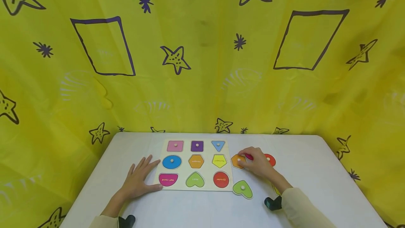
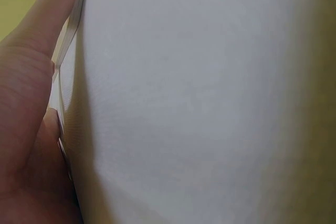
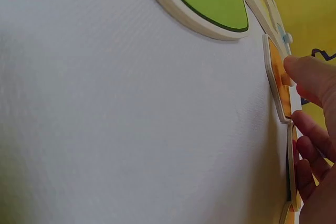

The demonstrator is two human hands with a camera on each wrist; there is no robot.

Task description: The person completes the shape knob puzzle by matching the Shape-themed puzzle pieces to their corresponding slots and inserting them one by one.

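A pale puzzle board (image 1: pixel 185 150) lies on the table. Along its left edge rests my left hand (image 1: pixel 139 180), fingers spread, with thumb and fingertips touching the board. My right hand (image 1: pixel 257 164) pinches the small knob of an orange hexagon puzzle piece (image 1: pixel 235 160), just right of the board. In the right wrist view the hexagon piece (image 3: pixel 277 77) stands near the thumb, and the other fingers curl beside further pieces. A green heart piece (image 1: pixel 243 189) with a knob lies by the board's lower right corner. The left wrist view shows mostly tabletop (image 2: pixel 194 87).
Knobbed pieces fill several board spots, such as the blue oval (image 1: pixel 167 162) and purple square (image 1: pixel 194 147). Printed shapes without knobs include the red circle (image 1: pixel 221 179). A red piece (image 1: pixel 270 159), a magenta piece (image 1: pixel 249 156) and a yellow piece (image 1: pixel 276 190) lie partly hidden by my right hand.
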